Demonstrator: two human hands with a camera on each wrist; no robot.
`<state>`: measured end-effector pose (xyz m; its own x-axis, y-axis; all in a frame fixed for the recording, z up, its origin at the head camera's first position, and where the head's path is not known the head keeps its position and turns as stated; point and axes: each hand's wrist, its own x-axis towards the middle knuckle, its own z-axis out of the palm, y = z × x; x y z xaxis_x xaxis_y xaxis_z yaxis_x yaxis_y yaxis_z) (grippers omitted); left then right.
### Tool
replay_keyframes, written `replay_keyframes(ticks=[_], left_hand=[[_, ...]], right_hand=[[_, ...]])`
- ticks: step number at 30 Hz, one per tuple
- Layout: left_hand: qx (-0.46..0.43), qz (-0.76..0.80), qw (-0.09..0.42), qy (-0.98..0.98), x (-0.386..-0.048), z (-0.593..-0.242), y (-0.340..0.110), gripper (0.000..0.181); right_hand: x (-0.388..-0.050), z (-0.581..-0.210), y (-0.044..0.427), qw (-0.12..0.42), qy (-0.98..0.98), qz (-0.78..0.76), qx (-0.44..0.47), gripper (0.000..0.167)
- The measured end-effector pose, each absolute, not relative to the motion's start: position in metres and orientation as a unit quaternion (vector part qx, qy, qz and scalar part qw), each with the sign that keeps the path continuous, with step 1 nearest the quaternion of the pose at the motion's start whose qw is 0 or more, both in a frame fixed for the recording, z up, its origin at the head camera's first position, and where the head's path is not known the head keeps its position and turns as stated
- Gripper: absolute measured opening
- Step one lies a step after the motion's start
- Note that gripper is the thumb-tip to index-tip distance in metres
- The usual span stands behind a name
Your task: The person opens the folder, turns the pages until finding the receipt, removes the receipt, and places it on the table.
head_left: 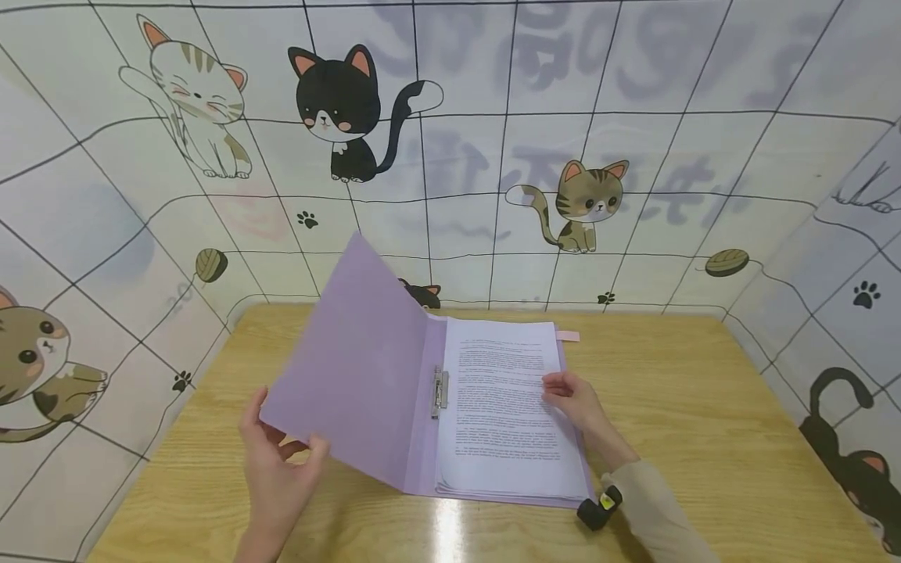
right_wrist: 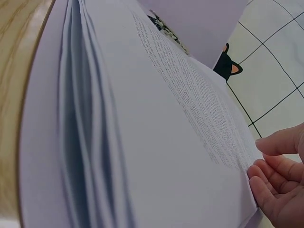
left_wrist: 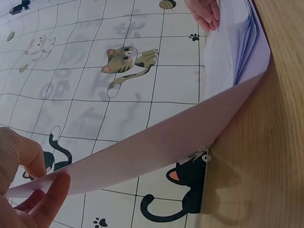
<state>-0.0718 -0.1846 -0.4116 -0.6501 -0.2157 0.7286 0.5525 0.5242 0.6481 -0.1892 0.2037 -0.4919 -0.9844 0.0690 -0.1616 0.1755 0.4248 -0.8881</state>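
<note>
A lilac folder lies on the table with its cover raised at a slant to the left. My left hand pinches the cover's near left corner between thumb and fingers, as the left wrist view shows too. Printed sheets lie in a stack on the folder's right side, next to a metal clip by the spine. At the stack's right edge, the fingertips of my right hand touch the paper. In the right wrist view the thumb of that hand stands apart from the sheets, the fingers loosely bent.
The wooden table stretches out on both sides of the folder. A pink tab sticks out at the folder's upper right. Behind and beside the table hangs a white gridded cloth with printed cats. A black wrist device is at the right sleeve.
</note>
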Motion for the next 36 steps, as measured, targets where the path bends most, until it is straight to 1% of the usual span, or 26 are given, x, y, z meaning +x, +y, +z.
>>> replay_keyframes(ticks=[4,11,17,20,24,28,33,36], left_hand=[[-0.067,-0.496,0.384,-0.776,-0.069,-0.417,-0.195,0.088],[0.016,-0.528,0.343,-0.777,-0.065,-0.425,-0.211,0.086],[0.102,-0.532,0.287,-0.790,-0.063,-0.433,-0.228,0.080],[0.131,-0.510,0.267,-0.807,-0.062,-0.438,-0.237,0.076],[0.156,-0.445,0.245,-0.847,-0.062,-0.445,-0.249,0.071],[0.175,-0.393,0.201,-0.880,-0.061,-0.451,-0.260,0.068],[0.175,-0.358,0.150,-0.905,-0.062,-0.462,-0.271,0.070],[0.174,-0.345,0.118,-0.915,-0.063,-0.469,-0.276,0.074]], right_hand=[[-0.188,-0.492,0.203,0.050,0.842,-0.532,0.070,0.030],[-0.187,-0.492,0.204,0.045,0.842,-0.535,0.056,0.031],[-0.188,-0.492,0.203,0.043,0.846,-0.528,0.054,0.031],[-0.187,-0.492,0.204,0.043,0.847,-0.528,0.053,0.031],[-0.187,-0.491,0.204,0.043,0.850,-0.523,0.052,0.030],[-0.186,-0.491,0.203,0.043,0.850,-0.523,0.053,0.030],[-0.187,-0.491,0.203,0.045,0.850,-0.522,0.058,0.030],[-0.186,-0.491,0.202,0.046,0.849,-0.524,0.058,0.030]])
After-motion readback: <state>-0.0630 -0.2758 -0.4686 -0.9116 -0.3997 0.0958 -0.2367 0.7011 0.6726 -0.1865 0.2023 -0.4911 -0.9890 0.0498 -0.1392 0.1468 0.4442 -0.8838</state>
